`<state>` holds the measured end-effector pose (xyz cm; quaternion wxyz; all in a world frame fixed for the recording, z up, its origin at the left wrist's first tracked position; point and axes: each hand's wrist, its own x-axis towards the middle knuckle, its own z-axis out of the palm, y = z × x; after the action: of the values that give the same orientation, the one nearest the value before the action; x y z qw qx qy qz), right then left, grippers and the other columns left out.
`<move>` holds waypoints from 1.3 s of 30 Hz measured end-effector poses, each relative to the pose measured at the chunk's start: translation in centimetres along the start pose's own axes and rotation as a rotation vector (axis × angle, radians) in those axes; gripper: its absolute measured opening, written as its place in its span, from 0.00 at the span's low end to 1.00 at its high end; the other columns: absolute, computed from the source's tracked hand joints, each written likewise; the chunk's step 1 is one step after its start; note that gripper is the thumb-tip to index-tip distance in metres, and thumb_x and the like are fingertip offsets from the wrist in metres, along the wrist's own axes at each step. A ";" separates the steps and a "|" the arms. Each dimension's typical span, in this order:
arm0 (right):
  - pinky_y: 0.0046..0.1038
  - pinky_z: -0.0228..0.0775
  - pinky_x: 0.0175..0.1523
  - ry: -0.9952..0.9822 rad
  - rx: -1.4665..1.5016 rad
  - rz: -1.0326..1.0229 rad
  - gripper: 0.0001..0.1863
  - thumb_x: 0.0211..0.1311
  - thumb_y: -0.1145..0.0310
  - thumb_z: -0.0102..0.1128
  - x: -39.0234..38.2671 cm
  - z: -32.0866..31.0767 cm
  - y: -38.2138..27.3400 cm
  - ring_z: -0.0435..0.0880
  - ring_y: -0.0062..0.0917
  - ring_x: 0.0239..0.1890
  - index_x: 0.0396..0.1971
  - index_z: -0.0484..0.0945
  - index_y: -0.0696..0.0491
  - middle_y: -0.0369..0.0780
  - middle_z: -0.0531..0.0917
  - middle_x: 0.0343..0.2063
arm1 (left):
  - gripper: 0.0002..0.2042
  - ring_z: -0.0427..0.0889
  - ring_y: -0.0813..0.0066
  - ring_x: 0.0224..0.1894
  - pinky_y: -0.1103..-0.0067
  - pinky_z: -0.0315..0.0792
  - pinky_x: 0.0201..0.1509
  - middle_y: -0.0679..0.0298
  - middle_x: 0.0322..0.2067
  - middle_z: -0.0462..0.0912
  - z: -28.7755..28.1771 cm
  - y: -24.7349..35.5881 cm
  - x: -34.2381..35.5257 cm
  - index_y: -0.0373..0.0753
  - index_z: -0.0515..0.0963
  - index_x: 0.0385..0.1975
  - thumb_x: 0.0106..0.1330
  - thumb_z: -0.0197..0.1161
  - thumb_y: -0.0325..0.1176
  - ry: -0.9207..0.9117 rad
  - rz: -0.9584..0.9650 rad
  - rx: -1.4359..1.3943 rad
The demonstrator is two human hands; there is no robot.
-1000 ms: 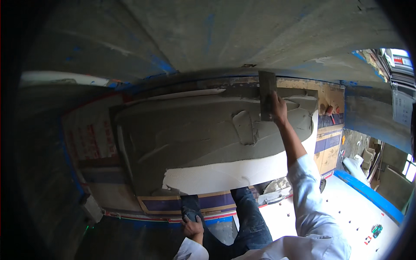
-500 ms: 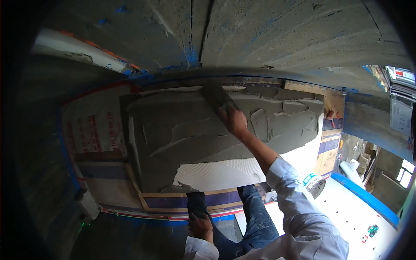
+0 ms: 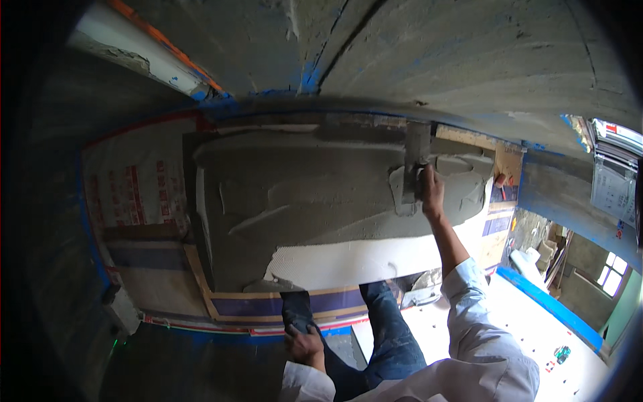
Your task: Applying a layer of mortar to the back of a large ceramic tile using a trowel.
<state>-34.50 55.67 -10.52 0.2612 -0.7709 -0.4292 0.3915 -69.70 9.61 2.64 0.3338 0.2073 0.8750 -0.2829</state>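
Note:
In my right hand point(image 3: 432, 189) is a trowel point(image 3: 418, 141) with a flat rectangular blade, its handle wrapped by my fingers. The blade lies on the right part of a large slab point(image 3: 338, 262), across a layer of wet grey mortar point(image 3: 308, 177). Mortar covers most of the slab, smooth at the left and ridged around the trowel. A white ribbed strip shows bare along the near edge and right corner. My left hand point(image 3: 305, 346) rests on my left leg point(image 3: 298, 311), fingers curled in and holding nothing visible.
A grey wall point(image 3: 435, 60) rises along the slab's far side. Boards and printed sheeting point(image 3: 137, 191) lie at the left. A white panel point(image 3: 482, 321) with small dark dots lies at the right, edged in blue. A pipe point(image 3: 140, 57) runs at upper left.
The trowel and my right hand have swept right across the mortar, and the blade has turned more upright in view. Mortar left behind is smoother. My left hand stays on my leg.

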 end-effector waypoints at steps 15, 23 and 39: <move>0.36 0.72 0.36 -0.444 -0.090 0.101 0.26 0.84 0.49 0.58 -21.6 5.5 -4.2 0.80 0.28 0.29 0.41 0.82 0.62 0.48 0.80 0.25 | 0.34 0.83 0.44 0.59 0.52 0.76 0.66 0.46 0.59 0.81 1.6 2.5 -0.7 0.43 0.76 0.66 0.64 0.70 0.57 0.034 0.043 -0.011; 0.58 0.79 0.52 -0.567 -0.171 -0.341 0.30 0.79 0.42 0.56 -12.2 32.0 -22.2 0.88 0.63 0.47 0.49 0.82 0.60 0.62 0.88 0.37 | 0.41 0.83 0.40 0.62 0.49 0.72 0.69 0.41 0.66 0.79 3.4 -1.4 0.9 0.42 0.73 0.72 0.64 0.67 0.62 0.179 0.075 0.026; 0.57 0.84 0.47 -0.068 -0.562 -0.239 0.30 0.78 0.37 0.56 -1.6 29.9 -15.8 0.91 0.58 0.41 0.48 0.82 0.54 0.56 0.91 0.36 | 0.42 0.78 0.40 0.67 0.49 0.69 0.73 0.43 0.69 0.76 3.2 0.4 0.7 0.41 0.71 0.73 0.63 0.68 0.61 0.017 0.013 -0.001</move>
<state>-67.03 64.12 -14.87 0.0673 -0.7435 -0.6169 0.2492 -68.48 8.01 0.02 0.3285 0.2153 0.8764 -0.2786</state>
